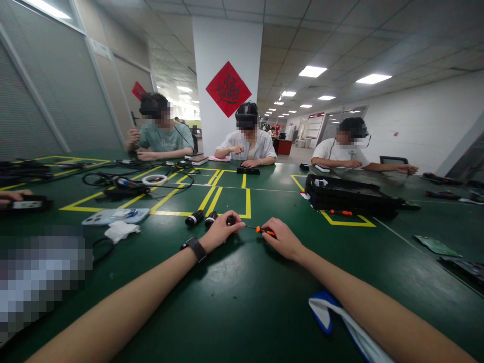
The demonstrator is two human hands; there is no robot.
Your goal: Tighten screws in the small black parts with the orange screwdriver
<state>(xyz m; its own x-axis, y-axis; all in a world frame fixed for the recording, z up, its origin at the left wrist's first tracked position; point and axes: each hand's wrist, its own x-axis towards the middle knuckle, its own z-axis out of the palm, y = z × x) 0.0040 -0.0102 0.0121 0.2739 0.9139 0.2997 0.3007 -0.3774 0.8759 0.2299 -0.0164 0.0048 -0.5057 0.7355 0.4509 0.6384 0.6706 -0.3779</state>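
My right hand [282, 238] is closed round the orange-and-black handle of a screwdriver [258, 229]. Its thin shaft points left toward my left hand [222, 231], whose fingers are pinched on a small black cylindrical part [230, 220]. The shaft's tip reaches my left fingertips; whether it touches the part is hidden. Just left of that hand, two black cylinders with pale bands lie on the table: one black cylinder [194, 218] stands apart, the other black cylinder [210, 219] is close to my fingers.
On the green table [234, 312] lie a phone [115, 216], a crumpled tissue [121, 231], cables with a white ring [155, 180], a black tray [351, 194], an orange screwdriver [341, 213] and a blue-and-white strap [321, 312]. Several people sit around it; a hand [15, 196] shows at left.
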